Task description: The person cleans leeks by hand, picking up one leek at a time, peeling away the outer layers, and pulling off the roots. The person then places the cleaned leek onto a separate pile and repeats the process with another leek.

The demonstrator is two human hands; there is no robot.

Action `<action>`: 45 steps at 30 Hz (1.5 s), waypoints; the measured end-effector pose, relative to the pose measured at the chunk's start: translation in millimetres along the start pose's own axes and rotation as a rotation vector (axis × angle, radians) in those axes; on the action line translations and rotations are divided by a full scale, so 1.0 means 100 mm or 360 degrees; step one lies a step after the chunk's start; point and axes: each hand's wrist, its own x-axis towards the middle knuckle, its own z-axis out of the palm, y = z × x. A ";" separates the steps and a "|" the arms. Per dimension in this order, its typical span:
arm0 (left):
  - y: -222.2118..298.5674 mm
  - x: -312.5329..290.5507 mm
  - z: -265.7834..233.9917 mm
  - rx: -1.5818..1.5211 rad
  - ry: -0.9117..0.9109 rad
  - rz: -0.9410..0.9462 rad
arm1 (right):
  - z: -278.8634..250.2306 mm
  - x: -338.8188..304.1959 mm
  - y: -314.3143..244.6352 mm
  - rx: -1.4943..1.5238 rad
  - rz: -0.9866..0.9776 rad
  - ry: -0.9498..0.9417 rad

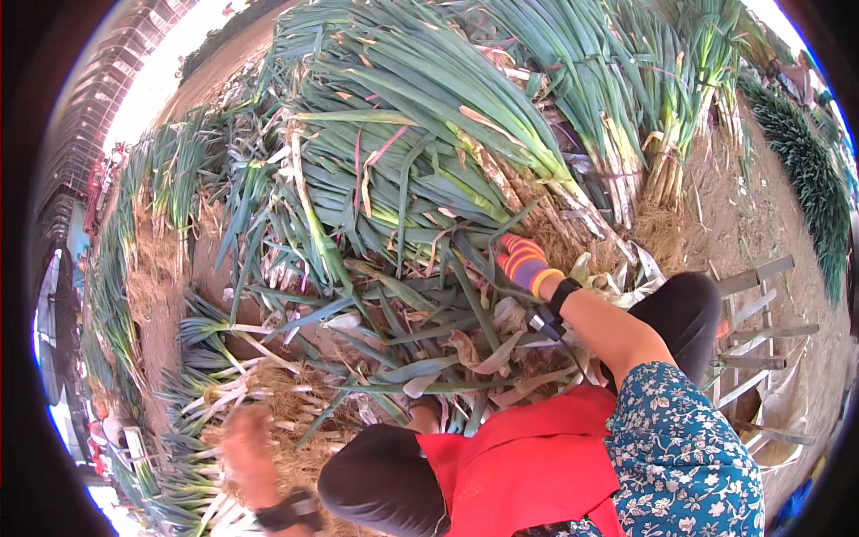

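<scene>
My right hand [523,262], in an orange, yellow and purple striped glove, is closed at a dark green leek leaf [490,252] that bends around its fingers. It is beside the lower edge of a big pile of leeks [403,170], close to their white stems and roots. My left hand [249,452], bare and smeared by motion, is at the lower left over loose leeks [228,389] with brown, hairy roots. Its fingers cannot be made out, nor whether it holds anything. Torn leaves [438,358] litter the ground between my hands.
Tied leek bundles [667,152] stand at the far right, and more leeks [170,179] line the left. A low slatted wooden stool or frame [752,331] is to my right. Dark green bundles [801,170] lie beyond the bare soil [716,215]. My bent knees [684,309] flank the leaf litter.
</scene>
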 end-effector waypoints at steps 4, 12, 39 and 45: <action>1.12 0.32 1.07 -0.1081 -0.0429 -0.0756 | 0.07 0.64 0.12 -0.0221 0.0028 0.0209; 1.22 0.37 1.89 -0.1535 -0.0570 -0.1231 | -0.03 1.32 0.08 -0.0302 0.0316 0.0101; 0.81 -0.36 1.87 -0.0109 -0.1066 -0.0125 | -0.79 -1.37 -2.11 0.1192 -0.0500 -0.0351; 0.81 0.15 0.93 -0.2140 0.0065 -0.0423 | -0.52 -1.62 -1.67 0.0477 -0.1028 0.0071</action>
